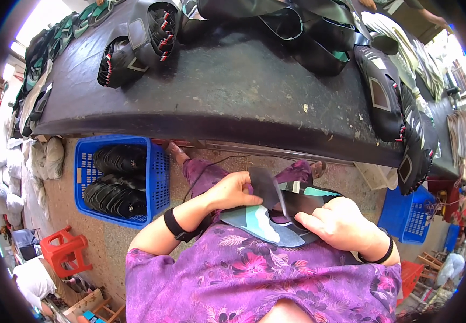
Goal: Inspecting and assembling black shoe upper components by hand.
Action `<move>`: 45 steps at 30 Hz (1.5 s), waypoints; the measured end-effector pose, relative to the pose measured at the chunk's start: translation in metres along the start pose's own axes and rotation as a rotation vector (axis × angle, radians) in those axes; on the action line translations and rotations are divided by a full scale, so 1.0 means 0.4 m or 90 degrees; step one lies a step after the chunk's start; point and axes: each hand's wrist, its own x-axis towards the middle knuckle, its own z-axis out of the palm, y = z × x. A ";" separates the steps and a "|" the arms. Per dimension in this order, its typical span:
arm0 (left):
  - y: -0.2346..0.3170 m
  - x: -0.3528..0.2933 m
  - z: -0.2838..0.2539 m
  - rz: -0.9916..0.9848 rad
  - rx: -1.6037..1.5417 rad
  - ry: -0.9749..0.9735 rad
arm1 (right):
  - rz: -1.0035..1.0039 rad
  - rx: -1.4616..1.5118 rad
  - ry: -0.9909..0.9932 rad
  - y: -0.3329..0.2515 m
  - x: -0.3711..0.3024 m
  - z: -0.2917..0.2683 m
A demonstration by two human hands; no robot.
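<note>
Over my lap I hold a shoe upper (289, 236), a floppy black piece whose inside shows teal, white and blue-grey lining. My left hand (235, 191) is closed on its left side, with the thumb pressed on the lining beside a raised black flap (265, 188). On the right side, my right hand (341, 222) is curled, its thumb and fingers gripping the black edge. Part of the upper is hidden under the fingers.
Ahead stretches a dark table (217, 81) bearing bundled black uppers (160, 32) and more uppers (381, 91) at right. Below stand a blue crate (159, 183) filled with black pieces, another blue crate (397, 212) and a red stool (66, 250). Someone (39, 280) bends at lower left.
</note>
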 end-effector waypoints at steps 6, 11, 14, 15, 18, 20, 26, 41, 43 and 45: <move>0.019 0.021 0.020 -0.040 -0.119 0.062 | -0.005 0.001 0.029 0.004 -0.009 0.010; -0.049 0.046 0.069 0.310 0.035 0.208 | -0.008 0.031 -0.010 0.005 0.003 0.006; -0.036 0.053 0.053 0.285 0.077 0.163 | 0.024 0.049 -0.039 0.011 0.005 0.002; -0.018 0.052 0.050 0.270 0.044 0.143 | 0.045 0.060 -0.039 0.015 0.004 -0.001; -0.009 0.035 0.021 0.133 -0.270 -0.013 | 0.143 0.084 -0.042 0.047 -0.001 -0.031; 0.004 0.040 -0.024 0.137 -0.308 -0.122 | 0.228 0.197 0.088 0.081 -0.016 -0.040; 0.074 0.051 -0.118 0.248 -0.416 0.005 | 0.400 0.474 0.241 0.158 -0.017 -0.038; 0.185 0.150 -0.184 0.326 -0.376 0.526 | 0.402 1.189 0.778 0.301 0.161 0.067; 0.193 0.104 -0.155 0.448 0.155 0.714 | 0.326 1.169 0.814 0.337 0.185 0.100; 0.300 0.044 -0.120 0.628 0.493 0.440 | 0.388 1.121 0.798 0.348 0.203 0.095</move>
